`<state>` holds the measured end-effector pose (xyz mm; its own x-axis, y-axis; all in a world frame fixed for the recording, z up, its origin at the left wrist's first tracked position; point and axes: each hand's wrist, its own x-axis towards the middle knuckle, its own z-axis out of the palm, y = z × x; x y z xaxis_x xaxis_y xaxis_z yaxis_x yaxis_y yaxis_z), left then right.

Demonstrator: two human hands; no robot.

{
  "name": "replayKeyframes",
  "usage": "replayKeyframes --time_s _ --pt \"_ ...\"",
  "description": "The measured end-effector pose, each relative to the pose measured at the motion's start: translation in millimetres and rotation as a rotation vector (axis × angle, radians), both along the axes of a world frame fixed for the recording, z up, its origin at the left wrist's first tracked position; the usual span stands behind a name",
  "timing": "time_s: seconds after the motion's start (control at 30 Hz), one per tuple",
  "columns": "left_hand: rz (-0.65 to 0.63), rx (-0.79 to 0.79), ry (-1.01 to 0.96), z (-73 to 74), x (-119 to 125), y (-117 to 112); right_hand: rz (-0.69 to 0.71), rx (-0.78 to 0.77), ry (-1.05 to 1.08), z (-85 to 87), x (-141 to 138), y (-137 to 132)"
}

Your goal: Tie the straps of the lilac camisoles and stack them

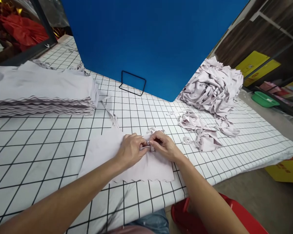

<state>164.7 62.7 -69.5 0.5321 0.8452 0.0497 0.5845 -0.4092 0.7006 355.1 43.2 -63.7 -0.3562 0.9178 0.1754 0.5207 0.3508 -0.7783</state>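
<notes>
I see the left hand [130,150] and right hand [164,145], each grip pinched on what may be a small label [148,147], over the cloth piece [127,167] flat on the near tabletop [39,152]. Likely light and limp; pinch an edge.

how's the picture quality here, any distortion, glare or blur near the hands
Head view throughout: the wide lens fans and bends the table grid; light is even, no glare, only faint shadow under the left hand and right hand on the cloth piece; the small pale bit they pinch is too tiny to identify; a flat blue block masks the top.
</notes>
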Motion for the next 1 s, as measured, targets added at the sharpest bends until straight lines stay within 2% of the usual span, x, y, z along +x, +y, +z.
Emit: replayKeyframes --time_s 0.47,0.77,1.0 --pt "0.028 0.011 -0.041 -5.8 0.7 1.8 0.045 0.1 -0.034 -4.1 -4.3 0.5" --pt "0.06 0.013 -0.062 -7.1 1.7 1.6 0.064 0.131 -0.069 -4.5 -1.8 0.0" --pt "0.038 0.054 -0.061 -6.4 0.7 1.5 0.039 0.102 -0.053 -0.5 -3.0 -0.2"
